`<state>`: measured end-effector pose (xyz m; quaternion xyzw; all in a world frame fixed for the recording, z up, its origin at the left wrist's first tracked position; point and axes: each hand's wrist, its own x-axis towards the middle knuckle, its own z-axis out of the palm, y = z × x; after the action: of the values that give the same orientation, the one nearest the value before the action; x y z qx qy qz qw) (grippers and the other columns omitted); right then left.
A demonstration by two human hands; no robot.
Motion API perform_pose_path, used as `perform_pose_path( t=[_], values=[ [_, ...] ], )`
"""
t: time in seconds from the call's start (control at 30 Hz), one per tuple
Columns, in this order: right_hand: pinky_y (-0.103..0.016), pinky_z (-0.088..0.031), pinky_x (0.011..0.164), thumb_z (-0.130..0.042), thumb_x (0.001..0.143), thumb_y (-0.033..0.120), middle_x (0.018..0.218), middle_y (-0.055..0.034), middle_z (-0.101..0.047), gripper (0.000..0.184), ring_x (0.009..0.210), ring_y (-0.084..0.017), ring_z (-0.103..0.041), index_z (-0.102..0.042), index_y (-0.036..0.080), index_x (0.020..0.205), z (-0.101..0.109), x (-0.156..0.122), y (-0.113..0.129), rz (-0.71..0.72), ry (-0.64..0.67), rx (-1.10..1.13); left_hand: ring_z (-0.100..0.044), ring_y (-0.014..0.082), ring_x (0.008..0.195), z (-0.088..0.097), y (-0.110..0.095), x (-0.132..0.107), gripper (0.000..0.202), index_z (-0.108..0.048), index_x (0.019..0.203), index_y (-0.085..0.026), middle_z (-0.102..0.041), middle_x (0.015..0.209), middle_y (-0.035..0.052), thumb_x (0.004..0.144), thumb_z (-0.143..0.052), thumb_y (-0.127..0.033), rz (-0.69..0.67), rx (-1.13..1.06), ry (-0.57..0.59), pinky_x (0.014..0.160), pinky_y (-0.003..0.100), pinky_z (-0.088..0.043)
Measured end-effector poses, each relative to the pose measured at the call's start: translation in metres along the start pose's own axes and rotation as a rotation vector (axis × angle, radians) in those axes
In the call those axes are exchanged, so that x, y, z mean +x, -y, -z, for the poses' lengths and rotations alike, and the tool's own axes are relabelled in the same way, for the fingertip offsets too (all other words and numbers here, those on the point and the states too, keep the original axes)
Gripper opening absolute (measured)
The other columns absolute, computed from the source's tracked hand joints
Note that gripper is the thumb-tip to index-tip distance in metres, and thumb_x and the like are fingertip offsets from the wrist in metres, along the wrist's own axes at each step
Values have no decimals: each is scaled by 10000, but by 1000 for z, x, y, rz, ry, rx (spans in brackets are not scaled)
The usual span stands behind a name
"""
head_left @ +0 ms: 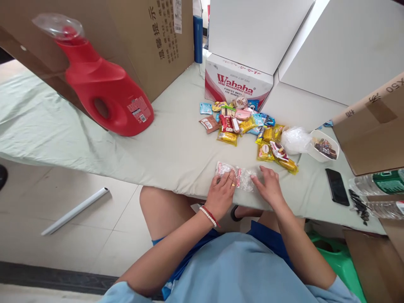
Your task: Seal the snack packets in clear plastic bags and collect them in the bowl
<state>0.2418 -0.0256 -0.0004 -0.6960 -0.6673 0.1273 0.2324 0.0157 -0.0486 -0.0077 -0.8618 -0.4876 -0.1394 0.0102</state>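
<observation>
Near the table's front edge lie two small clear plastic packets with red and white print, side by side: a left packet and a right packet. My left hand rests on the left packet, its fingers stretched out and laid flat. My right hand is open at the right packet's side, thumb toward its edge and fingers apart. What is inside the packets is too small to make out. Beyond my hands is a heap of wrapped snacks in yellow, red, blue and brown wrappers.
Left stands a red detergent jug before a large cardboard box. A Wahaha carton backs the snacks. Rightward are a crumpled clear bag, a white bowl, a black phone and plastic bottles.
</observation>
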Motion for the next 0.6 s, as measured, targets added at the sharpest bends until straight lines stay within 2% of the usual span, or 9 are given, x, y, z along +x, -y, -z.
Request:
perform_pose_path(
  t=[0.1,0.17,0.23,0.3,0.33,0.4,0.5,0.6],
  values=[
    [-557,-416,1111,-660,858,466,1281,-198,-649,338,1260,-382,-524,-739,184,1027,-7,7,2,53,69,-32,-507,256,1437,0,0,0,488,-557,1496,-140,-490,1628,130,1029,-418,-148,9,-9,14,1131,446,-409],
    [-495,-461,1048,-629,867,427,1194,-160,-672,237,1176,-339,-576,-708,210,920,-4,7,6,48,90,60,-509,255,1441,1,0,0,489,-560,1496,-147,-489,1628,131,1026,-422,-148,10,-22,28,1145,451,-405],
    [-403,-523,864,-596,897,451,956,-89,-684,230,916,-265,-637,-658,229,897,3,10,15,-31,139,210,-505,256,1449,1,-1,0,487,-562,1493,-139,-494,1623,137,1027,-424,-151,11,-32,38,1160,457,-402],
    [-318,-488,667,-587,914,480,737,-1,-611,239,660,-195,-578,-611,244,883,6,19,32,-94,206,357,-508,262,1451,0,-3,1,492,-553,1498,-118,-504,1613,146,1024,-423,-139,12,-41,40,1170,468,-405],
    [-294,-456,614,-585,917,470,682,25,-578,227,595,-174,-542,-596,247,874,5,25,42,-94,235,408,-512,267,1449,0,-4,3,491,-554,1493,-104,-516,1602,154,1021,-423,-130,9,-47,36,1174,474,-408],
    [-271,-422,593,-582,910,394,660,40,-571,155,577,-158,-526,-596,247,861,-4,39,67,-30,295,433,-521,286,1443,-1,-4,7,470,-583,1454,-65,-563,1554,179,1012,-431,-117,1,-72,25,1182,490,-416],
    [-264,-412,629,-531,902,267,662,32,-594,98,640,-165,-556,-607,245,843,-23,55,97,59,401,347,-571,307,1393,4,6,10,407,-657,1341,-33,-681,1393,208,986,-471,-107,-9,-175,7,1178,497,-445],
    [-267,-420,688,-498,912,230,714,15,-629,126,720,-173,-587,-594,243,832,-36,60,108,108,410,275,-643,275,1292,15,27,2,345,-723,1221,-109,-736,1281,159,947,-514,-100,-72,-405,-38,1145,447,-499]
  ],
)
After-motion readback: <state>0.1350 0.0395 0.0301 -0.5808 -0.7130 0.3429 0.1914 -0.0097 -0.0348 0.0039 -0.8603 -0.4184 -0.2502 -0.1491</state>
